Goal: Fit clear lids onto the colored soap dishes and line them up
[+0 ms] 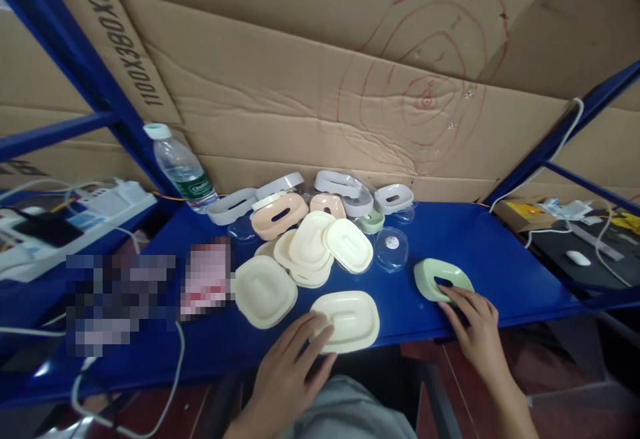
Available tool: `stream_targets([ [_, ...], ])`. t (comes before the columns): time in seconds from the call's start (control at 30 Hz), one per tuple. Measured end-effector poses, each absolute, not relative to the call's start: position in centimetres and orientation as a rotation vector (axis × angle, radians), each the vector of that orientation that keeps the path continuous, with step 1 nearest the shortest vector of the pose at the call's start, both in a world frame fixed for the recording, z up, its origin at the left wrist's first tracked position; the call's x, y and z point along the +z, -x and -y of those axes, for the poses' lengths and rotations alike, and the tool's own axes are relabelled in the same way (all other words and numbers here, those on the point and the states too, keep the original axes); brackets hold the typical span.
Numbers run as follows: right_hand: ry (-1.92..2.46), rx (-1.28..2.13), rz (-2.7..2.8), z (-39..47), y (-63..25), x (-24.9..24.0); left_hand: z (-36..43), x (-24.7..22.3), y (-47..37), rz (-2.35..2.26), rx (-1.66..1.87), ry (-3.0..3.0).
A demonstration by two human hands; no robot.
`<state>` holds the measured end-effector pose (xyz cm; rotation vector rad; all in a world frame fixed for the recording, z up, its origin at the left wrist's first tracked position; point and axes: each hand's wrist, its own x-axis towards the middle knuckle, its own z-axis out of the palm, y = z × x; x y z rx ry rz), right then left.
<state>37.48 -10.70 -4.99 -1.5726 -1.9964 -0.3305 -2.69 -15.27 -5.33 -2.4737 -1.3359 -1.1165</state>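
Observation:
My left hand [299,365] lies at the left edge of a cream oval lid [353,322] near the table's front edge, its fingers stretched out and apart. My right hand [473,329] is at the front of a light green slotted oval shell [430,279], fingers over its rim and thumb low on its side. Left of the cream lid is another pale oval lid [265,292]. Behind these, several cream lids [313,239] are heaped over one another, with a brighter one [349,245] on the right.
Peach shells [280,215], grey shells [233,207] and a clear cover [391,249] lie behind on the blue table [510,259]. A water bottle [183,169] stands at the back left. Power strips [115,209] and a white cable [177,359] are at left. Cardboard [300,92] walls the back.

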Motion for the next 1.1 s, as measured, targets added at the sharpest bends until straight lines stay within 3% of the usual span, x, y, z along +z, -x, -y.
stream_targets([
  [0.2, 1.343, -0.117, 2.17, 15.2, -29.0, -3.6, 15.7, -5.9, 3.0, 1.418, -1.216, 2.453],
  [0.4, 1.019, -0.028, 2.375, 14.2, -21.0, -1.7, 15.5, -6.4, 3.4, 1.404, -1.199, 2.459],
  [0.73, 0.905, 0.09, 2.481, 13.2, -21.6, -2.8, 15.3, -5.6, 3.6, 1.33, -1.08, 2.591],
  [1.1, 1.684, 0.032, 2.342, 0.6, -25.2, 0.5, 15.3, -5.4, 3.5, 1.328, -1.075, 2.569],
])
